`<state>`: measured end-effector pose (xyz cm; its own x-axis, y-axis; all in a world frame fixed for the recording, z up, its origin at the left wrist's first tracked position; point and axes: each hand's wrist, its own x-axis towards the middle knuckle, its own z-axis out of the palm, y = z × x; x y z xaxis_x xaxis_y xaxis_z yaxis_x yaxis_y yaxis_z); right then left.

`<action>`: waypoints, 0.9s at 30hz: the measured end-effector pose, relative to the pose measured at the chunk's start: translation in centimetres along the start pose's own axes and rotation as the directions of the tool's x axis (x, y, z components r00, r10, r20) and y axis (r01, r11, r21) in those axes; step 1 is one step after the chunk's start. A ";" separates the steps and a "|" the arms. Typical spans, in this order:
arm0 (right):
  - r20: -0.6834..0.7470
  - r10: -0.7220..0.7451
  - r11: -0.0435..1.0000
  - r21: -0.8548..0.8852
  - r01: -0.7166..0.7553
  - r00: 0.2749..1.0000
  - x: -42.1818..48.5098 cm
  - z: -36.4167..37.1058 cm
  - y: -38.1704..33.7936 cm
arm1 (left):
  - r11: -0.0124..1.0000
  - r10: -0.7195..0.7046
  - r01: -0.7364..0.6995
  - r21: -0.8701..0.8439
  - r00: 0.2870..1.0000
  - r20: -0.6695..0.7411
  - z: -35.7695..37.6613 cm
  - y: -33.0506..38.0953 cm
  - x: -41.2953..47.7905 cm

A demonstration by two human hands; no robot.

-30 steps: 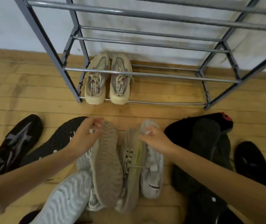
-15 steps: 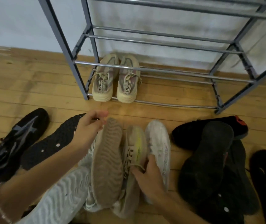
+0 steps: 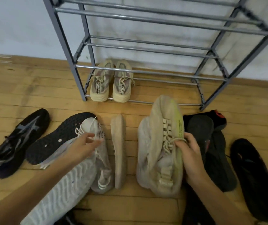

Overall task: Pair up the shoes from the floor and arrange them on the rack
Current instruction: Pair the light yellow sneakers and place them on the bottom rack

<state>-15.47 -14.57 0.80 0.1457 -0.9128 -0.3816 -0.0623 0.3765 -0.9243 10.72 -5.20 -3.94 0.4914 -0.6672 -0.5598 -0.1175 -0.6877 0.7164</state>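
Observation:
My right hand (image 3: pixel 189 153) grips the laces of a beige sneaker with a yellow-green stripe (image 3: pixel 165 143), which lies over a pale grey shoe (image 3: pixel 142 153). My left hand (image 3: pixel 84 145) hovers with loosely spread fingers over a light grey knit sneaker (image 3: pixel 100 159) and holds nothing. A matching beige sneaker (image 3: pixel 118 150) lies on its side between my hands, sole edge up. A beige pair (image 3: pixel 112 82) stands on the bottom tier of the grey metal rack (image 3: pixel 79 83).
Black shoes lie on the wooden floor: one at far left (image 3: pixel 16 142), one sole-up (image 3: pixel 60 137) beside it, a heap at right (image 3: pixel 211 143) and one at far right (image 3: pixel 253 176). A white ribbed sole (image 3: pixel 65 189) lies under my left forearm.
My right hand has taken the yellow-striped sneaker by its laces and drawn it to the right, away from the pile. My left hand has let go of the other beige sneaker, now lying on its side.

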 end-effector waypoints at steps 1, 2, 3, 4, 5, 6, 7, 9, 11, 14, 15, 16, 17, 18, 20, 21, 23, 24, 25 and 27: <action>0.016 0.011 1.000 0.014 -0.012 1.000 -0.3 0.1 0.2 | 0.996 -0.013 0.011 0.088 1.000 0.025 0.7 0.5 0.1; 0.032 0.022 0.999 0.025 -0.023 0.999 -0.4 0.4 0.4 | 0.983 -0.003 -0.005 0.182 0.999 0.045 1.5 1.1 0.2; 0.045 0.035 0.999 0.036 -0.037 0.998 -0.5 0.6 0.6 | 0.962 0.023 -0.037 0.272 0.998 0.054 2.3 1.6 0.1; 0.055 0.048 0.998 0.048 -0.050 0.997 -0.6 0.8 0.8 | 0.935 0.061 -0.073 0.346 0.997 0.045 3.1 2.1 0.1; 0.063 0.056 0.996 0.059 -0.060 0.996 -0.6 1.1 1.0 | 0.913 0.103 -0.106 0.394 0.994 0.029 3.8 2.4 0.0; 0.069 0.062 0.995 0.068 -0.067 0.996 -0.6 1.2 1.1 | 0.893 0.149 -0.140 0.428 0.989 0.012 4.5 2.6 0.0; 0.072 0.065 0.995 0.077 -0.070 0.995 -0.5 1.2 1.2 | 0.870 0.189 -0.171 0.462 0.982 0.007 5.2 2.7 0.2; 0.079 0.068 0.993 0.088 -0.075 0.995 -0.5 1.0 1.4 | 0.847 0.214 -0.204 0.491 0.976 0.037 6.4 2.9 0.5; 0.089 0.071 0.992 0.102 -0.080 0.994 -0.4 0.5 1.4 | 0.866 0.197 -0.200 0.457 0.979 0.056 7.3 2.9 1.3; 0.076 0.081 0.988 0.128 -0.090 0.994 -0.2 -0.1 1.6 | 0.722 0.367 -0.362 0.589 0.923 0.118 7.7 3.0 2.8; 0.067 0.085 0.987 0.133 -0.094 0.994 -0.1 -0.2 1.6 | 0.572 0.463 -0.461 0.678 0.864 0.197 7.5 2.9 3.5; 0.059 0.089 0.986 0.135 -0.096 0.994 0.0 -0.5 1.7 | 0.342 0.560 -0.563 0.752 0.765 0.319 7.2 3.0 4.1; 0.052 0.092 0.986 0.135 -0.099 0.994 0.2 -0.7 1.8 | 0.071 0.619 -0.632 0.771 0.634 0.463 6.8 3.2 4.8; 0.047 0.097 0.986 0.135 -0.102 0.994 0.2 -1.0 1.9 | -0.154 0.637 -0.659 0.737 0.504 0.584 6.5 3.8 5.3; 0.044 0.103 0.985 0.137 -0.108 0.994 0.3 -1.4 2.0 | -0.384 0.575 -0.651 0.655 0.386 0.721 6.0 5.7 5.7; 0.044 0.103 0.984 0.140 -0.108 0.994 0.3 -1.6 2.1 | -0.422 0.542 -0.658 0.623 0.368 0.755 6.1 6.6 5.8; 0.044 0.103 0.984 0.139 -0.108 0.994 0.4 -1.8 2.2 | -0.482 0.414 -0.681 0.551 0.377 0.828 6.8 8.0 6.3; 0.043 0.104 0.985 0.137 -0.109 0.994 0.4 -1.9 2.2 | -0.515 0.338 -0.682 0.519 0.395 0.855 7.3 8.3 6.5; 0.043 0.105 0.985 0.135 -0.110 0.994 0.4 -2.0 2.3 | -0.548 0.277 -0.681 0.486 0.400 0.874 7.8 8.6 6.7; 0.043 0.103 0.985 0.138 -0.108 0.994 0.4 -2.1 2.4 | -0.582 0.225 -0.684 0.441 0.385 0.895 8.5 8.6 7.1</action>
<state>-17.67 -14.36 -1.56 0.1810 -0.8614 -0.4746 0.0587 0.4912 -0.8691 5.81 -18.29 -5.26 -0.6093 -0.6682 -0.4270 -0.6479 0.7299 -0.2176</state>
